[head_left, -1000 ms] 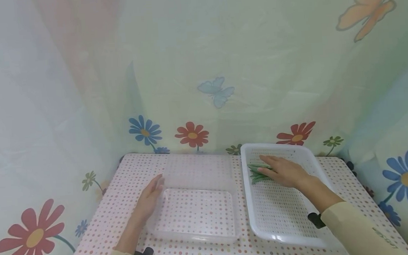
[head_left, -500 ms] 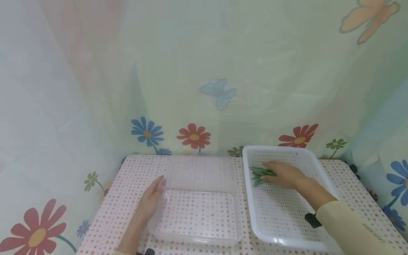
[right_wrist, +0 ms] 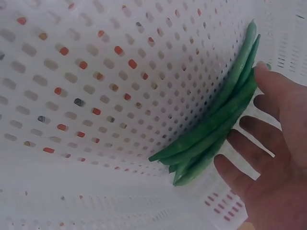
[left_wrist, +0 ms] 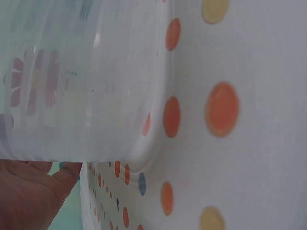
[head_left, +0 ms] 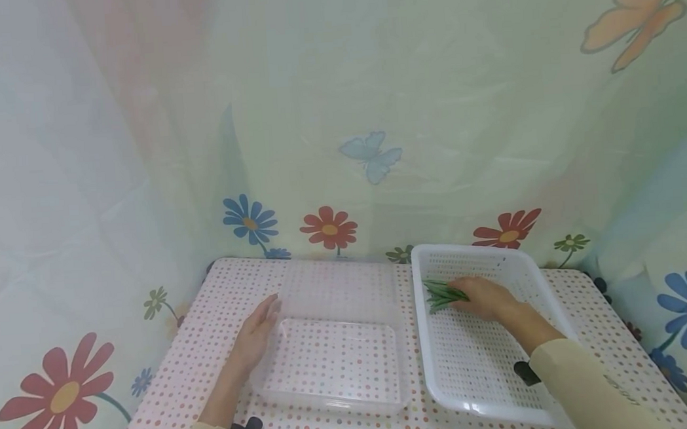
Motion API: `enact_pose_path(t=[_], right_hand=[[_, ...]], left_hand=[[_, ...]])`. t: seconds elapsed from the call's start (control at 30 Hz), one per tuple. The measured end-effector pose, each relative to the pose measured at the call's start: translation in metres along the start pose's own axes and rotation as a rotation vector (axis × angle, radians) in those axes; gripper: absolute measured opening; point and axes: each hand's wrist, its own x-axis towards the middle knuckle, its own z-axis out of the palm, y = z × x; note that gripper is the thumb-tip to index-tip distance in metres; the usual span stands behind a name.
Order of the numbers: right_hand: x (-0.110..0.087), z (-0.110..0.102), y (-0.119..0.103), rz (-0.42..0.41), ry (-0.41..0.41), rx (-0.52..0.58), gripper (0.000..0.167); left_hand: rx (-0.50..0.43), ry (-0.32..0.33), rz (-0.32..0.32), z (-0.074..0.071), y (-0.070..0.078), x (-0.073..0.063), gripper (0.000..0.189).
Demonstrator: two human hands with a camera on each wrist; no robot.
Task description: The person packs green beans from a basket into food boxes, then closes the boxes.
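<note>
Head view shows a flowered backdrop (head_left: 288,80) rising behind my dotted table (head_left: 170,376). Largest on the table is a white basket (head_left: 423,341) at my right, its floor pierced with small holes; just left of it sits a clear container (head_left: 331,404), open at the top, with a translucent panel (head_left: 336,288) behind it. I can't tell whether the two are joined.

My left hand (head_left: 254,335) lies along the container's left side, fingers relaxed and nearly straight, grasping nothing; I can't tell how firmly it touches. My right hand (head_left: 484,298) is inside the basket, partly closed, thumb and bent fingers loosely around a bunch of green beans (right_wrist: 208,132). As I judge it, gathering that bunch is the step in hand, and the next move calls for drawing my fingers in evenly so no pod slips free.

The beans are in the basket's far left part, tips toward its left wall. They're long, slim and smooth, several side by side, mid to dark green, with narrow ends fanning slightly apart.
</note>
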Motion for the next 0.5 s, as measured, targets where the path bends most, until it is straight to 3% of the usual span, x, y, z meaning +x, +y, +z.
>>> enact_pose_path(t=[0.5], right_hand=[[0.011,0.014,0.005,0.056,0.066,-0.075,0.043]], left_hand=[[0.0,0.004,-0.016,0.0,0.0,0.001,0.05]])
